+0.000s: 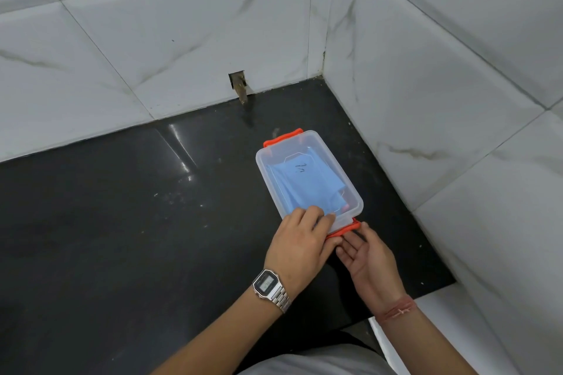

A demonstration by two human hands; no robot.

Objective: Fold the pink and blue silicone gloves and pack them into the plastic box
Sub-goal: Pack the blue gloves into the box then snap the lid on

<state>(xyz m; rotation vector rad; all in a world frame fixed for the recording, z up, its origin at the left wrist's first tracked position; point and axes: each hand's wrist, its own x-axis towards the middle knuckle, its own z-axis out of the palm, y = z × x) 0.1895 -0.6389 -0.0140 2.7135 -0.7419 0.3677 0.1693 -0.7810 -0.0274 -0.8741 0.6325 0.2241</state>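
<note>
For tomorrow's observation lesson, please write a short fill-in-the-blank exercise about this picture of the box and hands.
1. The glove seen through the lid of the plastic box is ____.
2. The box's latches are ____.
3. The wristwatch is on the ____ wrist.
4. The box sits on a ____ counter.

Missing words: blue; orange; left; black

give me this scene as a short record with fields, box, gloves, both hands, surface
box: clear plastic box with its lid on, an orange clasp at the far end and another at the near end
gloves: blue glove folded inside, seen through the lid; a bit of pink shows near the near right corner
left hand: left hand rests on the near end of the lid, fingers flat
right hand: right hand palm up, fingers under the near orange clasp
surface: black counter in a tiled corner
wrists: watch on the left, red thread on the right
</note>
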